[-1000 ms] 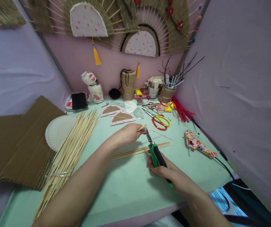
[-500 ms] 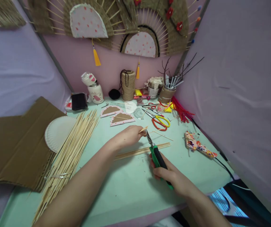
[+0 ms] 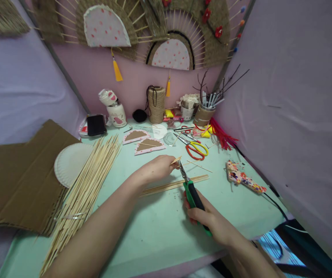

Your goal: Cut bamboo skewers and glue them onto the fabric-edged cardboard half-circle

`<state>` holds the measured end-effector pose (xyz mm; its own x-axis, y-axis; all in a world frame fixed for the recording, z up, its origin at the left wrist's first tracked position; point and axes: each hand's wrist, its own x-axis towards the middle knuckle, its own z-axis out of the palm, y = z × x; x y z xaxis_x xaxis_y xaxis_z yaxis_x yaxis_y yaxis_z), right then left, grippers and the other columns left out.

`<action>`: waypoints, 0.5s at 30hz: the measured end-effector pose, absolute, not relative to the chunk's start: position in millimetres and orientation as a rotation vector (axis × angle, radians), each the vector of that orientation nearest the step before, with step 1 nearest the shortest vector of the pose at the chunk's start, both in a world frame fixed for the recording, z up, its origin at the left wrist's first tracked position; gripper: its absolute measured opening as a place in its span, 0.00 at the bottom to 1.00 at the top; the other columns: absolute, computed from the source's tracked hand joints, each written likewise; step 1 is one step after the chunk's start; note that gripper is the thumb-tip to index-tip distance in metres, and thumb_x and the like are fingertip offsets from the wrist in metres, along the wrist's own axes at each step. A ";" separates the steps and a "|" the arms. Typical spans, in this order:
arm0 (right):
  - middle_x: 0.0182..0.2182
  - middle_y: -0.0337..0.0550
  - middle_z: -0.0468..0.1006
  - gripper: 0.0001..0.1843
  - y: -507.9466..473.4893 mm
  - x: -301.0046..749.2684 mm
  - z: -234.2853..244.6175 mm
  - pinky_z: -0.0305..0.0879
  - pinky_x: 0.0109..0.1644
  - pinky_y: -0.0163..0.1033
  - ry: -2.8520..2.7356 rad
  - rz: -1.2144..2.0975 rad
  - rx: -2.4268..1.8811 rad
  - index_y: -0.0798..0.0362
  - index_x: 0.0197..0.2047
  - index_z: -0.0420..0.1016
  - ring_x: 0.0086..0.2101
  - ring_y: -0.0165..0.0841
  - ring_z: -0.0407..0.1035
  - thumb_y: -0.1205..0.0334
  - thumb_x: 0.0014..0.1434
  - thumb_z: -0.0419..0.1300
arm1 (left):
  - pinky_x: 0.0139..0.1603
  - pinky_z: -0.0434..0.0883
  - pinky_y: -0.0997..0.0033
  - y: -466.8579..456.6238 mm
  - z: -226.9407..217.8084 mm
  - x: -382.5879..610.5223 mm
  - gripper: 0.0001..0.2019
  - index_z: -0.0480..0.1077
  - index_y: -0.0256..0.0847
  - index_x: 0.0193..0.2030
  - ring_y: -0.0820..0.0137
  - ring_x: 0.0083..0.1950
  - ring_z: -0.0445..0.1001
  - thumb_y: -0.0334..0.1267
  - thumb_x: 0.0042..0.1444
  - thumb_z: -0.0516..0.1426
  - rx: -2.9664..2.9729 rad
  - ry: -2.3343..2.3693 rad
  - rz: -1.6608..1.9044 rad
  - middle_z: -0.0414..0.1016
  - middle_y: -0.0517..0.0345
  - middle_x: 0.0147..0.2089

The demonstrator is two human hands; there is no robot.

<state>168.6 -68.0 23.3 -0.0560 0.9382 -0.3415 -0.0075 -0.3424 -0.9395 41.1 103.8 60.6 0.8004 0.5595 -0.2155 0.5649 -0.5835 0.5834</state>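
My left hand (image 3: 162,166) is closed on a short piece of bamboo stick (image 3: 176,159), pinched at the fingertips above the table's middle. From the right, my right hand (image 3: 202,212) grips pliers (image 3: 193,195) with green and black handles. The metal jaws reach up to the stick at my left fingertips; whether they bite on it is too small to tell. Under the pliers, several thin bamboo sticks (image 3: 166,188) lie side by side. Another thin stick (image 3: 200,166) rests on the table just right of the jaws.
A large bundle of bamboo sticks (image 3: 87,189) lies left, against a paper plate (image 3: 67,164) and cardboard (image 3: 17,181). Scissors (image 3: 196,150) and half-round cardboard pieces (image 3: 150,146) lie behind my hands. A patterned glue gun (image 3: 244,179) with a cord sits right. A twine spool (image 3: 156,106) stands behind.
Very little differs. The pliers' jaws have shifted slightly at the stick, and my right hand sits a touch lower. My left hand stays in place.
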 end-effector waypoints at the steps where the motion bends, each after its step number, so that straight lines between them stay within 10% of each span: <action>1: 0.28 0.35 0.63 0.09 -68.2 168.6 22.7 0.53 0.32 0.38 -1.038 1.521 -1.416 0.50 0.35 0.59 0.28 0.30 0.58 0.63 0.49 0.55 | 0.45 0.67 0.71 104.1 59.3 41.1 0.15 0.73 0.39 0.42 0.67 0.46 0.74 0.32 0.56 0.46 2.329 0.819 -0.006 0.78 0.54 0.47; 15: 0.29 0.35 0.62 0.10 -68.0 179.4 11.2 0.54 0.30 0.36 -0.891 1.449 -1.368 0.50 0.40 0.63 0.27 0.28 0.57 0.63 0.54 0.56 | 0.44 0.67 0.72 109.0 61.4 33.8 0.16 0.73 0.39 0.42 0.67 0.44 0.73 0.32 0.56 0.46 2.313 0.820 -0.007 0.77 0.55 0.46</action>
<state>179.4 -68.0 11.2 0.0437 0.9462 -0.3207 -0.1404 -0.3120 -0.9397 33.8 109.0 61.4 0.8019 0.5566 -0.2171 0.5603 -0.5745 0.5967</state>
